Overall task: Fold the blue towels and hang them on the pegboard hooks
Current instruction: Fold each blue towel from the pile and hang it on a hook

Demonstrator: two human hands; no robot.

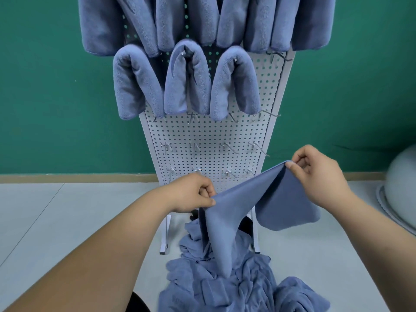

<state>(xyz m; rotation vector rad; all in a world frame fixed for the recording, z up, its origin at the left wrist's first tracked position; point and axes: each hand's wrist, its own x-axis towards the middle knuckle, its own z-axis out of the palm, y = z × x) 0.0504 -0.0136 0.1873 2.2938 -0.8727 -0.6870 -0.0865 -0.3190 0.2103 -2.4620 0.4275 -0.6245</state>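
A blue towel hangs stretched in the air between my two hands, in front of the white pegboard. My left hand pinches its left corner between thumb and fingers. My right hand pinches the upper right edge, higher up. The cloth sags into a point below and a flap drops under my right hand. A pile of loose blue towels lies on the floor below. Several folded blue towels hang over hooks on the upper board.
Bare metal hooks stick out in rows on the lower pegboard. A green wall stands behind. A grey round basin sits at the right edge on the pale tiled floor.
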